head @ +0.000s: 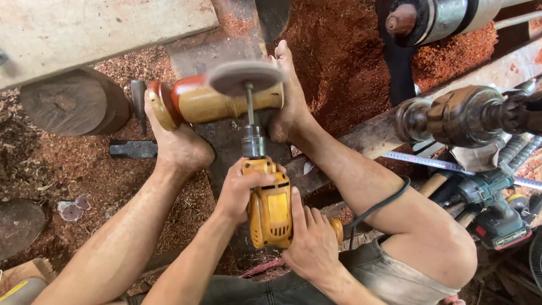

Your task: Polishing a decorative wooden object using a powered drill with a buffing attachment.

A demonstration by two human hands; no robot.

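Both the left hand (243, 189) and the right hand (310, 243) grip the yellow electric drill (270, 209); its sanding disc (244, 77) rests straight ahead on the turned wooden piece (220, 101), which lies crosswise between both feet.

Seated on a sawdust-strewn floor (339, 51). Gripping a yellow electric drill (270, 206) with left hand (240, 189) near the chuck and right hand (310, 243) at the rear. Pressing its spinning sanding disc (245, 77), blurred, onto a turned wooden piece (217, 101) at twelve o'clock, clamped between both bare feet. Lying at three o'clock: a green cordless drill (491, 209) and a tape measure (429, 162).
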